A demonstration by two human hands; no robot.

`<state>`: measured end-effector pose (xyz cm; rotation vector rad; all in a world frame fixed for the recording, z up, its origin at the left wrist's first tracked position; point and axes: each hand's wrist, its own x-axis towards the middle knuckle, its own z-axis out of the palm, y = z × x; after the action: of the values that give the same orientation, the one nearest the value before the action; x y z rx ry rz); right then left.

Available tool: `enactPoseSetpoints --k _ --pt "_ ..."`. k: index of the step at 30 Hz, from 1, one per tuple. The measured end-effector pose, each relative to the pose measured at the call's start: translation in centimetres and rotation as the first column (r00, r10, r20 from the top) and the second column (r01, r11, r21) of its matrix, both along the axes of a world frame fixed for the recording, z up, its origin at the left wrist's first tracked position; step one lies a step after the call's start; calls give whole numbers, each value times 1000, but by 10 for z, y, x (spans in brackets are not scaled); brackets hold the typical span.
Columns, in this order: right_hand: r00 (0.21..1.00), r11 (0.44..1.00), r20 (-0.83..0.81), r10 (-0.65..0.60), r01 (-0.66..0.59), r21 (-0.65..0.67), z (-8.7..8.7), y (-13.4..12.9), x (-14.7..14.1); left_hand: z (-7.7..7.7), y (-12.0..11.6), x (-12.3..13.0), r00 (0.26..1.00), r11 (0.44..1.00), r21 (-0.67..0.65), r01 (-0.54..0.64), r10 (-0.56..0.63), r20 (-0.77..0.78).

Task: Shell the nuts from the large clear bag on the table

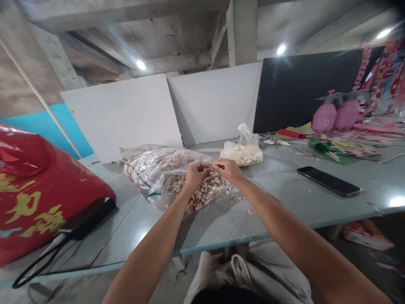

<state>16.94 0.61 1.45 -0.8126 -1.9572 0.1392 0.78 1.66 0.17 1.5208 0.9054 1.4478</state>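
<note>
My left hand (196, 174) and my right hand (228, 169) meet fingertip to fingertip above a pile of brownish, shell-like pieces (201, 195). Both are pinched closed; whatever they hold between them is too small to name. The pile spills from the mouth of a large clear plastic bag (152, 166) lying on its side to the left. Behind my right hand stands a smaller clear bag of pale pieces (243, 154).
A red bag (47, 185) and a black device with a cable (91, 219) are on the left of the grey table (221, 232). A phone (329, 180) lies to the right. Pink spray bottles (324, 117) and paper scraps (341, 150) are farther back. Panels stand behind.
</note>
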Motion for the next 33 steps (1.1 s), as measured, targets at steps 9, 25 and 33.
enactPoseSetpoints --k 9,25,33 --pt "998 998 47 -38 36 52 -3 1 -2 -9 13 -8 986 994 103 -47 63 -156" --pt "978 985 -110 -175 173 -29 -4 4 0 8 -10 5 972 1000 -15 26 -22 235" --pt "994 996 -80 -78 81 30 -3 3 0 10 -15 4 976 997 -32 64 -55 208"
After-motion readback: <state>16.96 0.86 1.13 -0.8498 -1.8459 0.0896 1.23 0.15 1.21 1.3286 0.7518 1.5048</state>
